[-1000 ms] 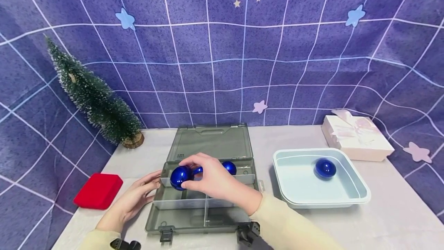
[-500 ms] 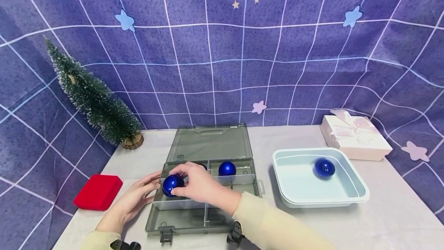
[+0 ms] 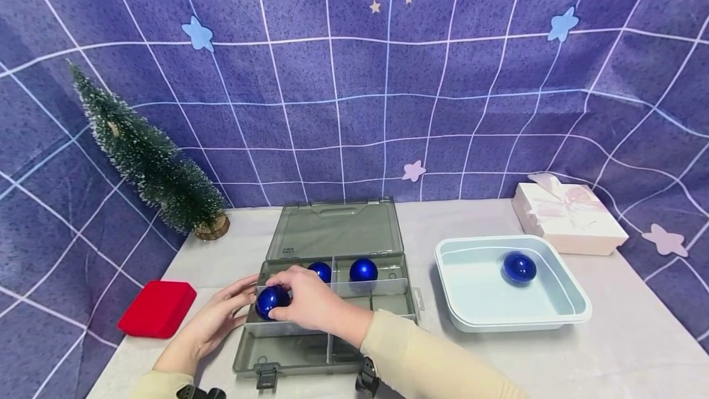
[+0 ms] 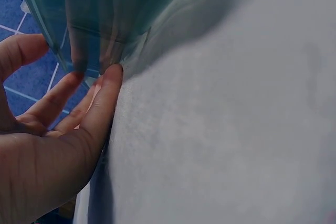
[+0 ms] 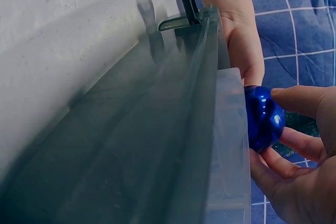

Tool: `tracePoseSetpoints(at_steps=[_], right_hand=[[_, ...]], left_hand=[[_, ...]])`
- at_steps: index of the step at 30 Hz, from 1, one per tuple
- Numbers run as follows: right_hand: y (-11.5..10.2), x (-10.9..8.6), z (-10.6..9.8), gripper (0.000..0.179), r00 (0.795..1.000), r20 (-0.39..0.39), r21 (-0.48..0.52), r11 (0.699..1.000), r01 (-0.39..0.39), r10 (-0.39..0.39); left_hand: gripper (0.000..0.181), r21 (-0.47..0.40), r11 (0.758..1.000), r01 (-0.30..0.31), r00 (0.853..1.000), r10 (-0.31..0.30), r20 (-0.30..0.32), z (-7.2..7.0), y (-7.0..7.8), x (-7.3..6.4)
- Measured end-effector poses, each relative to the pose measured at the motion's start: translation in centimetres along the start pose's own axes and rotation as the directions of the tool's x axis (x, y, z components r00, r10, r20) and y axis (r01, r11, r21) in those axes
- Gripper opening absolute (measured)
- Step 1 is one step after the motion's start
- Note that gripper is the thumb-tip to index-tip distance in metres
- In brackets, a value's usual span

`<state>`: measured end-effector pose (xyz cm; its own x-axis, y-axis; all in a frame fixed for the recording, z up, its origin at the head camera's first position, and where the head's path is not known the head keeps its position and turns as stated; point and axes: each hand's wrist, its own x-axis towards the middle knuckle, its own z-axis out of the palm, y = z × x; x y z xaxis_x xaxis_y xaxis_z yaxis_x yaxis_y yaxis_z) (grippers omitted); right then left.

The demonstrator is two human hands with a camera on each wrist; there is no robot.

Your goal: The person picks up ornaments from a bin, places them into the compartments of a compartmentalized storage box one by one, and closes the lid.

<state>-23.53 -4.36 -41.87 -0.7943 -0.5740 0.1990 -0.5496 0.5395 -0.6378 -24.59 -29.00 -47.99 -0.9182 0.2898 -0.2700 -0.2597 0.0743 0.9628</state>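
Your right hand grips a blue ball with curled fingers in the left middle compartment of the open box. Your left hand rests with straight fingers against the box's left wall. Farther back, two balls occupy the far compartments.

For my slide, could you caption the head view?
Right hand lowers a blue ball into the grey organiser box.
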Motion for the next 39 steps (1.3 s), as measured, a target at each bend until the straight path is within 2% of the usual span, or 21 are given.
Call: tracePoseSetpoints(at_steps=[4,9,14,21,24,28,33,39], right_hand=[[0.2,-0.1,-0.1,0.044,1.000,0.022,0.043,0.999,-0.015,0.014],[0.5,-0.5,-0.7,0.040,0.998,0.038,0.178,0.983,-0.054,0.048],[0.7,-1.4,-2.4,0.037,0.999,0.014,0.329,0.943,-0.045,0.043],[0.6,-3.6,-5.9,0.033,0.996,-0.070,0.491,0.871,-0.020,0.062],[0.8,-4.8,-7.5,0.032,0.994,-0.105,0.506,0.862,0.015,0.045],[1.3,-6.3,-9.5,0.035,0.987,-0.158,0.494,0.866,0.079,0.000],[2.3,-8.5,-11.8,0.037,0.974,-0.226,0.514,0.846,0.142,-0.026],[3.8,-11.7,-14.8,0.041,0.950,-0.311,0.470,0.871,0.147,0.008]], left_hand=[[0.069,-0.011,1.000,-0.006,1.000,0.006,0.000,0.0,0.1,0.0],[0.070,0.000,1.000,-0.007,1.000,0.007,0.003,0.0,0.2,-0.1],[0.069,0.003,1.000,0.000,1.000,0.000,-0.007,-0.1,0.2,-0.1],[0.069,0.021,1.000,-0.003,1.000,0.003,-0.014,0.0,0.1,0.0],[0.069,0.023,1.000,0.000,1.000,0.001,-0.018,-0.1,0.0,0.0],[0.069,0.022,1.000,-0.001,1.000,0.001,-0.021,-0.1,0.0,0.0],[0.069,0.017,1.000,0.000,1.000,0.001,-0.016,-0.1,-0.1,0.0],[0.069,0.003,1.000,-0.003,1.000,0.003,-0.011,-0.1,-0.2,0.0]])
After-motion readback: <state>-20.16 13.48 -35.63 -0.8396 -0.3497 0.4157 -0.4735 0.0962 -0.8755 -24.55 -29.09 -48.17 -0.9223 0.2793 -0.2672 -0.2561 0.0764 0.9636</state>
